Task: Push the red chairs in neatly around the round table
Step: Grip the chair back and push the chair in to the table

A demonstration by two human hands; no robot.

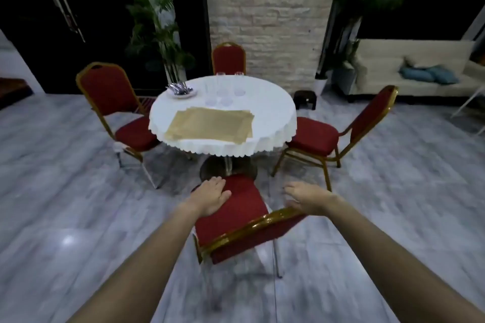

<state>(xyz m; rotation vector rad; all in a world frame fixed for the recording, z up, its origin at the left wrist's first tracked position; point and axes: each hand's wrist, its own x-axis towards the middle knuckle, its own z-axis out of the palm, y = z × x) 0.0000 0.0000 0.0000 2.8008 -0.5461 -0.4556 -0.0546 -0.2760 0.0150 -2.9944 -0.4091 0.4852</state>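
Observation:
A round table (267, 113) with a white cloth stands in the middle of the room. Four red chairs with gold frames surround it. The nearest chair (236, 215) sits just below me, turned at an angle, its seat short of the table edge and its backrest rail closest to me. My left hand (210, 196) lies flat on the left side of its seat. My right hand (309, 199) hovers with fingers spread just above the right end of the backrest rail. The left chair (110, 89) and the right chair (315, 136) stand partly pulled out. The far chair (228, 59) is behind the table.
On the table are several glasses (223, 92), a plate of cutlery (181, 90) and tan placemats (210, 126). A small dark stool (305, 98) stands behind the table, a cream sofa (393, 65) at the right, and potted plants (157, 23) by the brick wall. The floor is grey marble.

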